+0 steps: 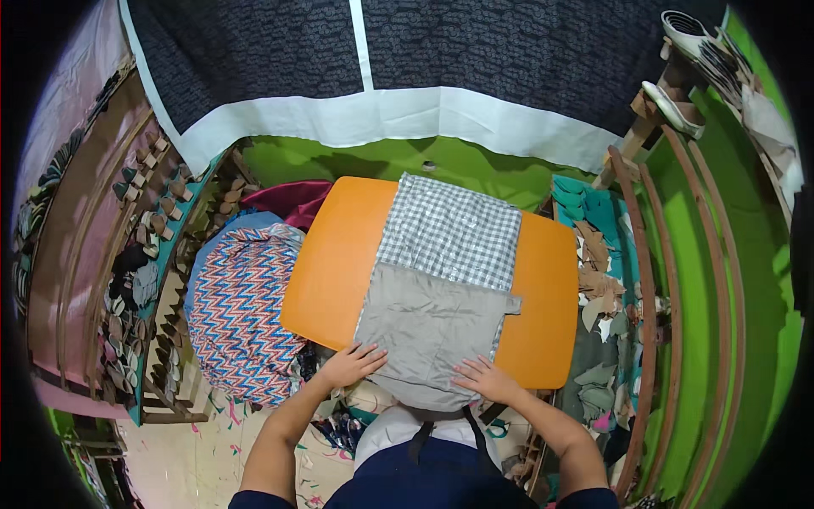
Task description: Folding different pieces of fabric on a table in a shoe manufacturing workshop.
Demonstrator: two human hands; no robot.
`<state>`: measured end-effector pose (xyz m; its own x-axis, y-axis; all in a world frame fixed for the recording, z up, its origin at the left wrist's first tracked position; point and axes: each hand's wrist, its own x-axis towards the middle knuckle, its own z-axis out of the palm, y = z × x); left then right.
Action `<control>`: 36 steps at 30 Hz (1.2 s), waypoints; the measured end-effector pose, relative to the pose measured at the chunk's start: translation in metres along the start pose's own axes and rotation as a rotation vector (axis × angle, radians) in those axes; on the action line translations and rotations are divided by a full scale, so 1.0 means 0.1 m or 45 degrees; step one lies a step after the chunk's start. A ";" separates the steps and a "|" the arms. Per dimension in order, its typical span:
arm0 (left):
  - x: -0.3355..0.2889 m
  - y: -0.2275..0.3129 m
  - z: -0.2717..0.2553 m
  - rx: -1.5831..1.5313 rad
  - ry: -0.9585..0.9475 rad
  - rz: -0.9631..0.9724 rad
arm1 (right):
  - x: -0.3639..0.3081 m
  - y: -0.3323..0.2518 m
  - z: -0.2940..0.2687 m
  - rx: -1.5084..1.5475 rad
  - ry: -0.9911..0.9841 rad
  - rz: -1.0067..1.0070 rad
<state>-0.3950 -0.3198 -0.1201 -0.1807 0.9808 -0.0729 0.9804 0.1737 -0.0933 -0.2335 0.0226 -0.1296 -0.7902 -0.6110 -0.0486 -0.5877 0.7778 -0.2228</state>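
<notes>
A grey cloth [432, 327] lies spread over the near half of an orange table [331, 254], its near end hanging past the front edge. Beyond it, and showing along its sides, is a grey-and-white checked cloth [454, 229]. A small grey tab sticks out at the right of the grey cloth. My left hand [356, 365] rests on the near left side of the grey cloth, fingers spread and flat. On the near right side, my right hand [487, 379] lies open with its fingers apart. Neither hand grips anything.
A bundle in zigzag-patterned fabric [246, 305] stands left of the table, with maroon cloth [292, 202] behind. Shelves with shoe parts line the left. At right are cut scraps [598, 280] and wooden rails [640, 339]. A dark curtain [254, 55] hangs at the back.
</notes>
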 end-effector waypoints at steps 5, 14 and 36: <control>-0.05 -0.08 -0.09 -0.461 0.078 -0.010 | -0.02 -0.12 -0.18 0.472 -0.090 0.215; 0.08 -0.55 -0.59 -0.897 -0.067 -0.416 | 0.09 -0.08 -0.52 1.064 0.263 0.616; 2.13 -2.51 0.20 -1.373 0.555 -1.074 | 1.22 2.27 -0.66 1.950 1.174 1.095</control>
<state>-0.6809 -0.1565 -0.1318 -0.8827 0.4670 -0.0532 0.2104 0.4937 0.8438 -0.4747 0.1340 -0.1218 -0.8643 0.4283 -0.2637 0.1465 -0.2870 -0.9467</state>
